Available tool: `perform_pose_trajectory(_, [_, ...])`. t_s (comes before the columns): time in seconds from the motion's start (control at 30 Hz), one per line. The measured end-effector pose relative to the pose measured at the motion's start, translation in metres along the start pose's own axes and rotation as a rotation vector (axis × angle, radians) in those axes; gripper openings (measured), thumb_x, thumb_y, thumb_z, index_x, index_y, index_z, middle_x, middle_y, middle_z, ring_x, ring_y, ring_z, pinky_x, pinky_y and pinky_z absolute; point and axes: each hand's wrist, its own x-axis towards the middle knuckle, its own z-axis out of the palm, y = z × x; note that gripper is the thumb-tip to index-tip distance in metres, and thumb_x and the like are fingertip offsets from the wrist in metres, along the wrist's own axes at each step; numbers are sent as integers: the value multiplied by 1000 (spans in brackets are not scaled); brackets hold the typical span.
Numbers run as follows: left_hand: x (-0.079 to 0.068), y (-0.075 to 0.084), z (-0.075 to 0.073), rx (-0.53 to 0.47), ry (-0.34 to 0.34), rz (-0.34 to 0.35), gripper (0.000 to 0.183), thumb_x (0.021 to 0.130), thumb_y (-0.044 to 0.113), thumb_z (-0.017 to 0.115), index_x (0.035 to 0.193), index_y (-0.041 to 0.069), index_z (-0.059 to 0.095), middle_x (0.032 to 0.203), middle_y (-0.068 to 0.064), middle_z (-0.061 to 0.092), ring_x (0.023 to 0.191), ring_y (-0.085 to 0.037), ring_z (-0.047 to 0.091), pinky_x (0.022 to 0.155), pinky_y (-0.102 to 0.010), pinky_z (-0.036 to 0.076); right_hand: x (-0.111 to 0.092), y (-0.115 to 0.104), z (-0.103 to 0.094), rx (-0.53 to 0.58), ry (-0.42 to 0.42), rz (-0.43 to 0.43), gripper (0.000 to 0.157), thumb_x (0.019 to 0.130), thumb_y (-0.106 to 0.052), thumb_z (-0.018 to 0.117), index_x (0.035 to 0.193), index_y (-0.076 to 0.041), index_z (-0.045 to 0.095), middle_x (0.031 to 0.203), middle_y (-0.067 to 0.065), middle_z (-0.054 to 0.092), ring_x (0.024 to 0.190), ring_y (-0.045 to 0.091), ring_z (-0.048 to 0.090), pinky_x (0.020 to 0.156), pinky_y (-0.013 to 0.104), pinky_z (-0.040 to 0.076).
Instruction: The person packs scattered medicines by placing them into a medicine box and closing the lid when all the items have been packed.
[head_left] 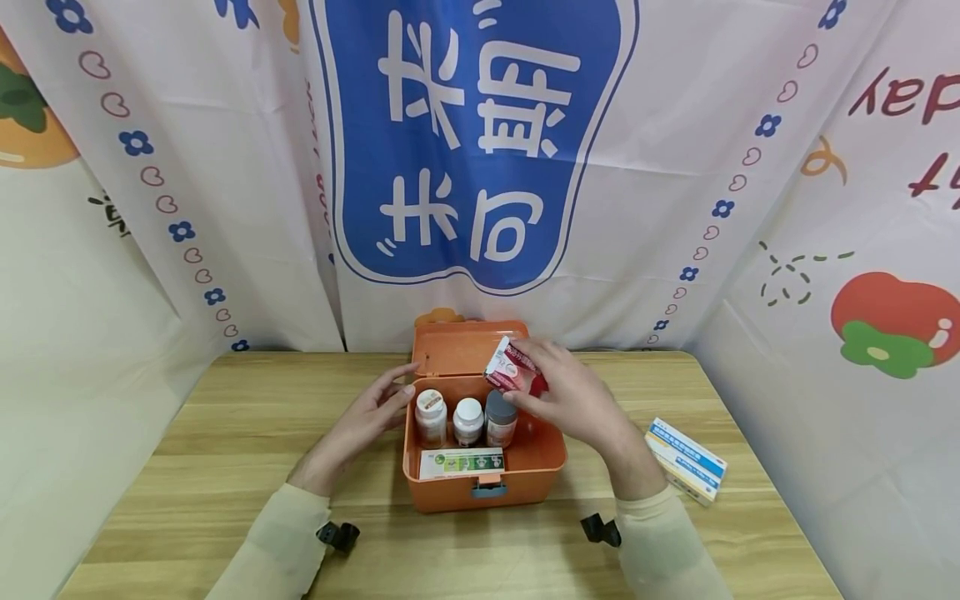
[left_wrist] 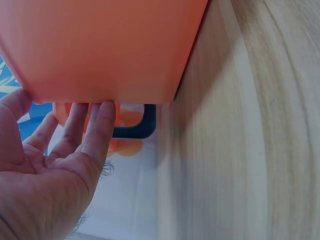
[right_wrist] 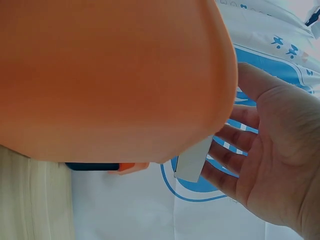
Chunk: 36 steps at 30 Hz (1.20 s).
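Observation:
An orange storage box (head_left: 487, 493) stands on the table with its lid (head_left: 457, 350) raised at the back. Inside are a white bottle with a patterned cap (head_left: 431, 421), a smaller white bottle (head_left: 468, 422), a grey-capped bottle (head_left: 501, 419) and a green-and-white carton (head_left: 461, 462). Over the box's back right part, my right hand (head_left: 566, 392) holds a red-and-white carton (head_left: 512, 367) between thumb and fingers, tilted. At the left side is my left hand (head_left: 375, 408); in the left wrist view its extended fingers (left_wrist: 100, 125) touch the orange wall.
A blue-and-white carton (head_left: 686, 460) lies on the wooden table (head_left: 247, 433), right of my right forearm. Behind the table hangs a printed white cloth (head_left: 675, 100). A dark handle (left_wrist: 142, 125) shows at the box's back in the left wrist view.

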Motion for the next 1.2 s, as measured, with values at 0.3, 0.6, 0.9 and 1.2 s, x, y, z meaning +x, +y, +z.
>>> perform_pose_trajectory(0.3, [0, 1, 0, -2, -5, 1, 61, 110, 44, 54, 165, 25, 35, 150, -23, 51, 143, -37, 52, 116, -53, 52, -3, -10, 6, -33, -18, -21, 81, 91, -60, 77, 160, -33, 44, 156, -1, 56, 138, 25, 58, 112, 53, 55])
perform_pose_trajectory(0.6, [0, 0, 0, 9, 0, 1, 60, 110, 44, 54, 164, 25, 35, 149, -23, 53, 142, -37, 53, 116, -53, 53, -6, -20, 13, -39, -71, -18, 81, 90, -55, 80, 160, -34, 45, 163, 0, 51, 148, 29, 51, 116, 59, 52])
perform_pose_trajectory(0.9, [0, -1, -1, 3, -4, 9, 60, 111, 42, 53, 165, 24, 35, 149, -23, 52, 142, -38, 53, 116, -53, 53, -6, -25, 21, -82, -64, -137, 77, 92, -57, 77, 157, -27, 49, 159, -4, 54, 144, 22, 55, 118, 51, 52])
perform_pose_trajectory(1.2, [1, -2, -1, 11, -3, 13, 60, 111, 43, 53, 165, 25, 35, 150, -23, 52, 142, -38, 53, 115, -54, 53, -9, -33, 26, -83, -137, -156, 78, 93, -62, 74, 159, -32, 45, 159, -3, 54, 145, 22, 55, 116, 56, 51])
